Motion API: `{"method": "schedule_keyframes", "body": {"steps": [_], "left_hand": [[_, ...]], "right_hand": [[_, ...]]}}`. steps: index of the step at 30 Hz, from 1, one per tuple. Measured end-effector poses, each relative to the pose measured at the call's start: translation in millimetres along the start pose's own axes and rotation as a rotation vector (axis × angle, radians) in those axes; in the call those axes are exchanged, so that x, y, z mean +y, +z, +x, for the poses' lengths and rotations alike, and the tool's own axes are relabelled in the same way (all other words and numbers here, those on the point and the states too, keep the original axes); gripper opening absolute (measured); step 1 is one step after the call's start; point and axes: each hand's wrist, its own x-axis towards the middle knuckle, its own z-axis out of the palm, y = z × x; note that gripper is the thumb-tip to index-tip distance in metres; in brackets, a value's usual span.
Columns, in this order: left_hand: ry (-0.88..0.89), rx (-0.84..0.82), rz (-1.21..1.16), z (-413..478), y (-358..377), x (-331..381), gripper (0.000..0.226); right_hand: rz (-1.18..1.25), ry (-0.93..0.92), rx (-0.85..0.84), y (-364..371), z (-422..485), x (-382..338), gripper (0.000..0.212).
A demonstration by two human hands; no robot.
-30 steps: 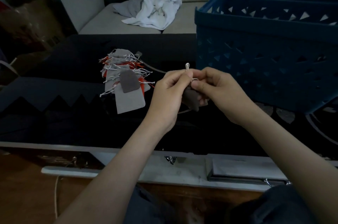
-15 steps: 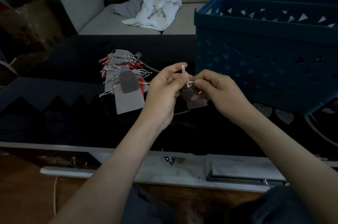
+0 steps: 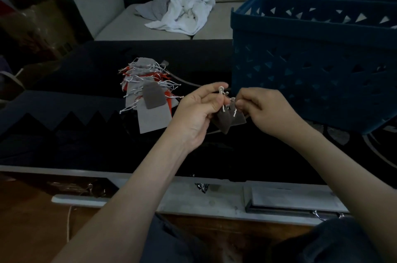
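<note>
Fingers of the left hand (image 3: 198, 112) are curled, with thumb and forefinger closed on the knotted white drawstring cord (image 3: 221, 91) at the mouth of a small dark grey fabric pouch (image 3: 227, 120); the other fingers are folded loosely beneath, touching the pouch's left side. The right hand (image 3: 265, 112) pinches the gathered top of the same pouch from the right, thumb and forefinger pressed together and the remaining fingers tucked in. The left palm is turned up and rightward; the right hand shows its back. Both forearms enter from the near edge and converge at centre. The pouch hangs between the two hands, held clear above the black cloth-covered table (image 3: 86, 151), its mouth drawn tight and its body drooping toward the near side. It sits just left of the near-left corner of a dark blue plastic basket with triangular cut-outs (image 3: 311, 62). A heap of flat grey and orange-red pouches with white cords (image 3: 150, 95) lies on the cloth, near the left hand on its left. Crumpled white and grey towels (image 3: 184, 13) rest on the beige sofa (image 3: 107, 6) at the far side.
</note>
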Motion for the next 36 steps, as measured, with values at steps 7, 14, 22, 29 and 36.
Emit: {"method": "schedule_keyframes", "body": {"steps": [7, 14, 22, 29, 36], "left_hand": [[-0.038, 0.163, 0.178, 3, -3, -14, 0.007], [0.190, 0.291, 0.342, 3, 2, -19, 0.011], [0.260, 0.363, 0.477, 3, 0, -19, 0.010], [0.204, 0.316, 0.473, 2, 4, -22, 0.011], [0.150, 0.237, 0.549, 2, 3, -24, 0.009]], "right_hand": [[0.603, 0.445, -0.052, 8, -3, -7, 0.033], [0.913, 0.410, 0.124, 23, -2, -21, 0.026], [0.847, 0.270, 0.179, 25, -7, -26, 0.014], [0.692, 0.289, 0.291, 29, -5, -22, 0.011], [0.597, 0.258, 0.294, 28, -7, -20, 0.007]]}}
